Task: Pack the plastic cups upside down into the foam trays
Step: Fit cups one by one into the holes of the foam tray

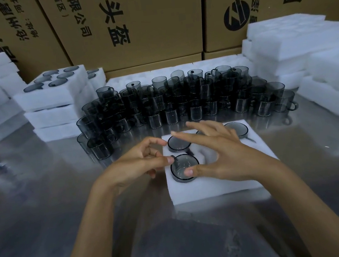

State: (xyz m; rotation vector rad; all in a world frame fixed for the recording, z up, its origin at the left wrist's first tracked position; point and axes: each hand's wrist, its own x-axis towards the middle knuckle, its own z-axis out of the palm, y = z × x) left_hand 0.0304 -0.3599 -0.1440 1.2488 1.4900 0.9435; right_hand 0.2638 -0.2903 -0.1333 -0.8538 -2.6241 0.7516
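Over the foam tray, both hands' thumbs seemingly touch an upturned cup.

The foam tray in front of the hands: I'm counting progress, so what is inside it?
The foam tray holds three clearly visible upside-down smoky cups: near-left, far-left, far-right. The right hand covers the middle, so other pockets cannot be judged.

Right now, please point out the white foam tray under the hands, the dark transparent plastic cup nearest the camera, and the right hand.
white foam tray point(213, 188), head view, bare front part.
dark transparent plastic cup point(182, 166), head view, upturned base.
right hand point(220, 154), head view, back of hand.
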